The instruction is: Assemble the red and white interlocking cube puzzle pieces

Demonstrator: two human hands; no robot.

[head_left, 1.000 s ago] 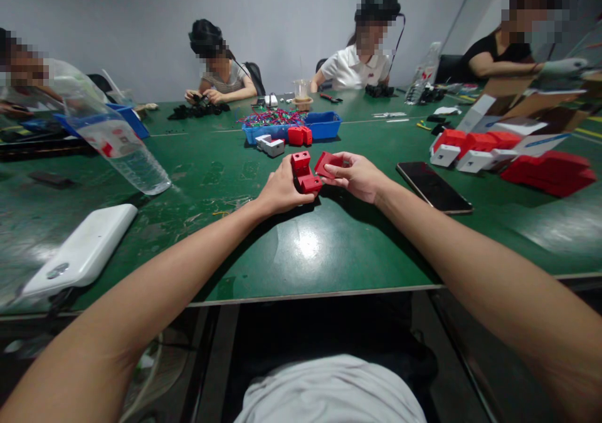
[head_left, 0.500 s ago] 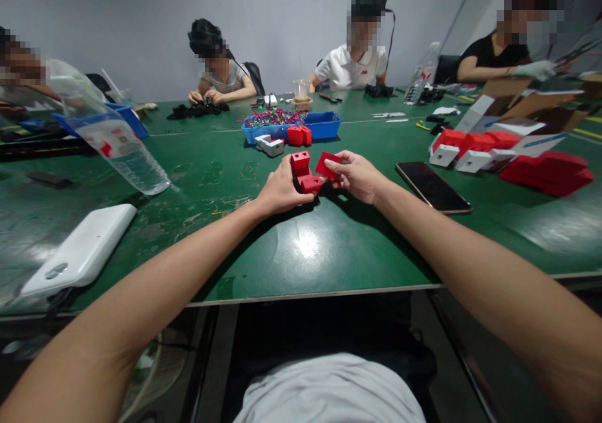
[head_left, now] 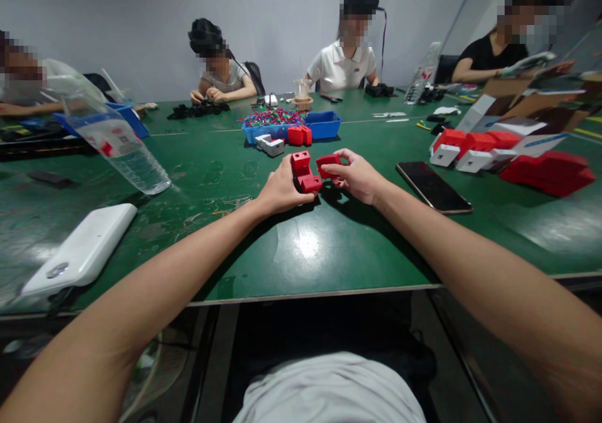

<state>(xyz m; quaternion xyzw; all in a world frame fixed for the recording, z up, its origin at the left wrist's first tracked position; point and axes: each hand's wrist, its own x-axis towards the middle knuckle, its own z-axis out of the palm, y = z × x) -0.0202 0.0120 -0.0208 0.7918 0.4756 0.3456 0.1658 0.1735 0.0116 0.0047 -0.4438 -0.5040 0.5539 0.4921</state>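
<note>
My left hand [head_left: 278,190] is closed around a red stepped plastic housing [head_left: 305,172], whose raised end and lower end both show small dark holes. Pinched between the thumb and fingers of my right hand [head_left: 358,177] is a smaller red plastic cover [head_left: 328,165], held just right of the housing with a narrow gap between them. Both parts are above the green tabletop. Beyond my hands, a white plastic housing [head_left: 270,145] and another red plastic piece [head_left: 300,136] sit against the front of a blue tray [head_left: 324,126]. My right fingers partly hide the cover.
Colourful wires [head_left: 273,118] fill the tray's left part. A phone [head_left: 433,187] lies right of my hand, near red-and-white housings [head_left: 474,150] and an open carton [head_left: 512,100]. At left are a white power bank [head_left: 81,247] and a tilted plastic bottle [head_left: 123,144]. Several people sit around the table.
The red cover in my right hand has turned, showing its thickness more than its flat face. My left hand and the housing stay nearly still. The person in the white polo has shifted left.
</note>
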